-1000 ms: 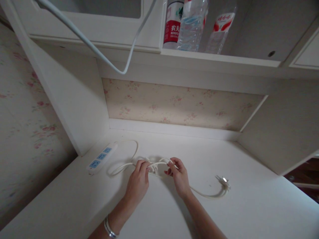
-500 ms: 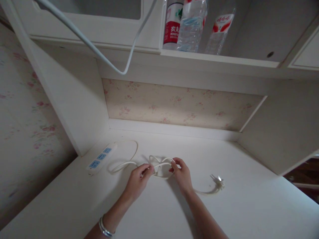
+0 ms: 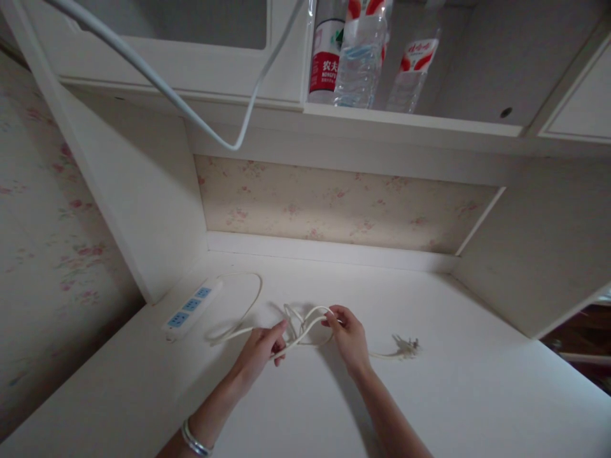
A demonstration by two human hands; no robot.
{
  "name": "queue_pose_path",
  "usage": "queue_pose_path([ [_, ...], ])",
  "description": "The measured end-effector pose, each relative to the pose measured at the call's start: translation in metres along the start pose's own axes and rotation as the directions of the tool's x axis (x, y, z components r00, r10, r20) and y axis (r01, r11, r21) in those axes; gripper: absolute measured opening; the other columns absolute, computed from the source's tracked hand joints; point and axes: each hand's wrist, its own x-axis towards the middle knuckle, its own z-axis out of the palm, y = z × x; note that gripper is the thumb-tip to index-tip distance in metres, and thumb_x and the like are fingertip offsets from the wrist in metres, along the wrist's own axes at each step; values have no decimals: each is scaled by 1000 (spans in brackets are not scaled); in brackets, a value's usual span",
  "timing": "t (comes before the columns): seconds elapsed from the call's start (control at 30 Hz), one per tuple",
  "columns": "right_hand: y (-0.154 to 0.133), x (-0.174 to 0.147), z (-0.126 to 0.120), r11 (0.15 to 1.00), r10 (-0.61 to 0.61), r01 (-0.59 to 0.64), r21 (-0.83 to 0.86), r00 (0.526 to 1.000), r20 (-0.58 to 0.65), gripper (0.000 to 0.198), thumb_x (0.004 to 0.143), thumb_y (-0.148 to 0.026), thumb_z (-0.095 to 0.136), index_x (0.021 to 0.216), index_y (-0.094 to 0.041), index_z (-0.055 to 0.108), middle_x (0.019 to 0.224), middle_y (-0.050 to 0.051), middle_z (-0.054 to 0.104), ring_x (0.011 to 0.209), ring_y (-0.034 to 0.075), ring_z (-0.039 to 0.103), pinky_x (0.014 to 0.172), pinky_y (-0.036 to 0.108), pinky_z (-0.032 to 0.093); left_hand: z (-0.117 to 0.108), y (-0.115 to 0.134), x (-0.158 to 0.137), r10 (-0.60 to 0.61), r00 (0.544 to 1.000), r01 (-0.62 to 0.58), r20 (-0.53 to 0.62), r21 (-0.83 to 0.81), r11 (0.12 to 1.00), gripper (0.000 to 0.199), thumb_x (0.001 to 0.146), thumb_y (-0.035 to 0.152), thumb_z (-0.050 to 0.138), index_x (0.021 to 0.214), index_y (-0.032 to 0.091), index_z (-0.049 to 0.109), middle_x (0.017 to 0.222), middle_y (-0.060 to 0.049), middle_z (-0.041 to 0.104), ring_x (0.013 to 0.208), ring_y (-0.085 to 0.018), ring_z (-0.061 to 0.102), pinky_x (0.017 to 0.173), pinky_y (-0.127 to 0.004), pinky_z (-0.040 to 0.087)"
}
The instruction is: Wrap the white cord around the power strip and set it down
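A white power cord [image 3: 310, 327] lies in a loose tangle of loops on the desk. My left hand [image 3: 260, 350], with bangles at its wrist, is closed on a strand at the left side of the tangle. At the right side, my right hand [image 3: 347, 334] pinches the top of a loop between thumb and fingers. The cord runs left to a white power strip [image 3: 191, 308] with blue sockets. Its plug [image 3: 408, 346] rests on the desk to the right of my right hand, prongs showing.
The white desk [image 3: 458, 394] is closed in by side panels and a flowered back wall [image 3: 334, 203]. A pale cable [image 3: 233, 143] hangs down in front of the upper cabinet. Plastic bottles [image 3: 360, 63] stand on the shelf above.
My left hand has drawn its strand down and left, stretching the loop. The right hand has stayed nearly in place. The plug has shifted slightly left and turned.
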Motion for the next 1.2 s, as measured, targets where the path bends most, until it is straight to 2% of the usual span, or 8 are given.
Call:
queue_pose_path([
  [0.13,-10,-9,8,997,-40,28,78,988,148,28,80,-45,60,91,-20,58,75,3,67,70,19,66,64,27,47,4,6,-3,34,990,-19,140,-109,994,52,83,57,44,76,11,66,57,-1,56,53,-12,49,55,-24,37],
  [0.33,-18,-21,20,988,-72,24,154,946,316,28,81,-45,60,93,-20,58,72,1,67,68,18,64,64,27,47,7,5,-3,89,959,-110,270,63,992,43,83,50,51,62,13,57,56,2,49,54,-10,43,52,-22,30],
  [0.5,-12,-17,19,993,-39,5,121,959,280,29,80,-46,59,94,-21,57,76,2,68,69,19,65,64,29,48,7,4,-3,136,954,-160,268,69,985,35,83,40,53,61,14,56,56,2,48,56,-10,43,54,-22,30],
  [0.7,7,-3,11,999,0,-3,39,997,77,32,80,-52,54,93,-22,56,89,5,68,80,21,67,72,31,50,-6,15,-6,162,975,-149,155,-93,985,26,80,37,57,72,14,64,62,0,52,60,-11,43,58,-23,31],
  [0.87,20,7,-1,998,56,-58,-17,996,-72,38,76,-58,52,93,-24,56,80,3,69,77,20,67,67,30,50,-18,10,-9,210,975,-188,76,-230,955,21,77,35,62,83,15,67,65,0,55,64,-12,45,60,-23,32],
  [0.97,21,8,-4,997,80,-81,-7,992,-98,40,75,-58,54,93,-23,57,78,3,70,70,19,65,63,29,49,-20,9,-13,182,973,-146,140,-232,962,24,77,37,62,70,14,65,64,-1,59,63,-12,48,59,-24,32],
  [1.1,14,5,0,996,64,-61,72,997,-41,41,75,-58,55,94,-22,55,81,4,69,70,19,64,65,29,49,-12,12,-18,78,948,-54,310,-84,995,59,88,54,39,51,13,61,49,-3,56,52,-13,51,60,-26,38],
  [1.2,3,0,6,995,4,-11,99,998,69,40,77,-57,55,93,-21,54,80,4,68,70,17,62,67,29,48,-1,10,-17,-8,927,28,374,-48,998,66,86,62,34,60,11,66,51,-5,58,51,-13,53,59,-27,42],
])
